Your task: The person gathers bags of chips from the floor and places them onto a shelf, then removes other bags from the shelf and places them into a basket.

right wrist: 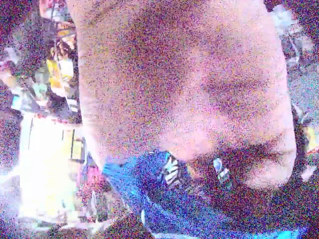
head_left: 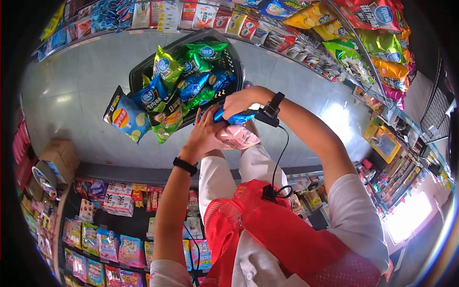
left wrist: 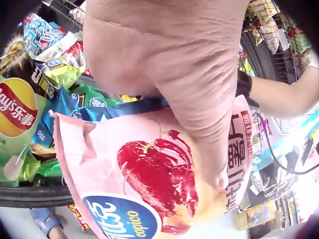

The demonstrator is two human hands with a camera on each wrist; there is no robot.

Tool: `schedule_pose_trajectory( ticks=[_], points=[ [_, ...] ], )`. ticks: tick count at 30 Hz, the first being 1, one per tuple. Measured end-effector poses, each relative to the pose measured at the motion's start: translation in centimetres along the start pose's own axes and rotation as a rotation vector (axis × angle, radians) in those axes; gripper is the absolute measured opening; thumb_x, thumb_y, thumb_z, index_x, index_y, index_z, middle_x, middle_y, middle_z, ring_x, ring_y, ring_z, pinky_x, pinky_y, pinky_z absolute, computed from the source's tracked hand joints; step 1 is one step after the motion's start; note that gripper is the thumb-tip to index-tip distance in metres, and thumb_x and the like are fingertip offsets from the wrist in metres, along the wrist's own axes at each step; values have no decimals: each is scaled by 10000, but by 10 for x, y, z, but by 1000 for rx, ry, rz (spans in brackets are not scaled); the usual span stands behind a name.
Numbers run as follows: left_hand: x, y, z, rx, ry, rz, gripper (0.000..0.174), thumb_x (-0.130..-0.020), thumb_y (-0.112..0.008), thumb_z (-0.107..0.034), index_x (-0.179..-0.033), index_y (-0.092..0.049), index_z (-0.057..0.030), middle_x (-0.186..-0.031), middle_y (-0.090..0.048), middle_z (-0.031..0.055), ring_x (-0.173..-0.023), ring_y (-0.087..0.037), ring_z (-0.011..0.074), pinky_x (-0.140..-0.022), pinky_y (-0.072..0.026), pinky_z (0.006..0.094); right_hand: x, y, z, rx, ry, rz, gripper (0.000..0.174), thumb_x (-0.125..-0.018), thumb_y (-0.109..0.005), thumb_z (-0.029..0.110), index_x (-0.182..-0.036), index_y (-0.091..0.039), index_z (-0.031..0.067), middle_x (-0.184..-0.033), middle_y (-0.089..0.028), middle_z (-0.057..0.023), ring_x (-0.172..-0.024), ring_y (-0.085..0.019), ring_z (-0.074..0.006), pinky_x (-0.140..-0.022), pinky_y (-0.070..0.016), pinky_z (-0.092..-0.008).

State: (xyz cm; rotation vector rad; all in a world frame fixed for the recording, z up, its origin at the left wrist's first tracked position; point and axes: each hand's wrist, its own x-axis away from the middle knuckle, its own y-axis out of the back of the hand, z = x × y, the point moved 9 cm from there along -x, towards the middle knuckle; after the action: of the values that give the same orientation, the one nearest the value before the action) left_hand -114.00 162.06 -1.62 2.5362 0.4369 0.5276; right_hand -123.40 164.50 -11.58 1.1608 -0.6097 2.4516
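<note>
My left hand [head_left: 203, 131] holds a pink bag of chips [left wrist: 149, 169], its thumb lying across the front with a red sweet potato picture and a blue label. In the head view, the left fingertips overlap a shiny blue bag of chips [head_left: 239, 117] just above the pink one. That blue bag is gripped by my right hand [head_left: 239, 101], whose curled fingers fill the grainy right wrist view. Both hands are at the near side of a black basket [head_left: 133, 76] heaped with green and blue chip bags [head_left: 193, 88]. A light blue Lay's bag [head_left: 126, 118] leans out at its left corner.
Shelves of snack packets [head_left: 205, 16] curve along the far side, with large chip bags [head_left: 377, 43] at the right. Behind the person's legs stands a low shelf of candy bags [head_left: 110, 244]. A cardboard box [head_left: 60, 160] sits at left on the grey tiled floor [head_left: 62, 91].
</note>
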Motion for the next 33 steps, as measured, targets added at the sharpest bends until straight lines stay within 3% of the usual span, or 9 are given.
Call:
schedule_pose_trajectory(
  ticks=[5, 7, 10, 14, 15, 19, 22, 26, 33],
  points=[
    [18, -16, 45, 149, 217, -34, 682, -543, -898, -422, -1082, -700, -54, -1236, -573, 186, -1162, -530, 390, -1086, -364, 518, 3, 29, 2, -516, -14, 36, 635, -911, -517, 689, -998, -734, 99, -849, -671, -44, -706, -602, -157, -645, -469, -315],
    [25, -14, 55, 356, 302, -91, 638, -591, -917, -362, -1082, -685, -27, -1163, -589, 205, -1124, -554, 378, -1029, -433, 449, 7, 72, -19, -585, 73, -323, 570, -945, -536, 608, -1166, -674, 101, -937, -680, -47, -801, -614, -126, -683, -486, -273],
    [44, -34, 73, 861, 563, -9, 532, -667, -896, -172, -1110, -660, 3, -1085, -668, 127, -997, -637, 221, -877, -527, 359, -16, 127, -74, -569, 133, -767, 478, -953, -619, 471, -1256, -620, 101, -1028, -683, -70, -831, -620, -128, -721, -506, -275],
    [75, -46, 85, 1247, 662, -32, 466, -741, -842, -55, -1151, -636, 32, -1039, -717, 76, -892, -672, 130, -788, -569, 299, -24, 172, -69, -83, 257, -1264, 483, -893, -721, 260, -1289, -567, 30, -1192, -655, -176, -1024, -663, -265, -887, -533, -364],
    [81, -47, 86, 1325, 641, -22, 454, -765, -815, -39, -1172, -628, 36, -1067, -710, 77, -923, -663, 126, -808, -564, 302, -32, 179, -66, -44, 218, -1272, 550, -856, -730, 221, -1323, -531, 11, -1289, -595, -210, -1159, -607, -344, -1010, -476, -410],
    [86, -24, 75, 1419, 496, -144, 453, -776, -805, -40, -1180, -618, 37, -1084, -703, 80, -938, -666, 133, -793, -571, 298, -63, 204, -52, 237, 143, -1325, 578, -824, -682, 204, -1362, -517, 74, -1390, -508, -179, -1319, -451, -375, -1088, -389, -475],
    [92, -15, 72, 1416, 539, -100, 490, -770, -804, -21, -1209, -594, 39, -1093, -698, 86, -946, -668, 139, -771, -584, 296, -80, 203, -47, 550, -189, -1160, 491, -854, -643, 184, -1327, -545, 96, -1394, -503, -169, -1295, -465, -388, -1012, -456, -492],
    [96, -1, 70, 1413, 535, -163, 572, -749, -814, 1, -1257, -553, 37, -1099, -692, 95, -952, -669, 144, -763, -590, 294, -103, 198, -69, 744, -354, -1060, 310, -877, -575, 133, -1166, -607, 27, -1201, -603, -177, -1164, -565, -362, -959, -488, -482],
    [68, 47, 35, 832, 336, -247, 719, -651, -910, -96, -1275, -563, -6, -1170, -665, 111, -1037, -649, 228, -911, -533, 385, -83, 175, -78, 543, -127, -1240, 408, -852, -599, 110, -1232, -508, -7, -1186, -581, -252, -1141, -572, -427, -918, -518, -504]
  ],
)
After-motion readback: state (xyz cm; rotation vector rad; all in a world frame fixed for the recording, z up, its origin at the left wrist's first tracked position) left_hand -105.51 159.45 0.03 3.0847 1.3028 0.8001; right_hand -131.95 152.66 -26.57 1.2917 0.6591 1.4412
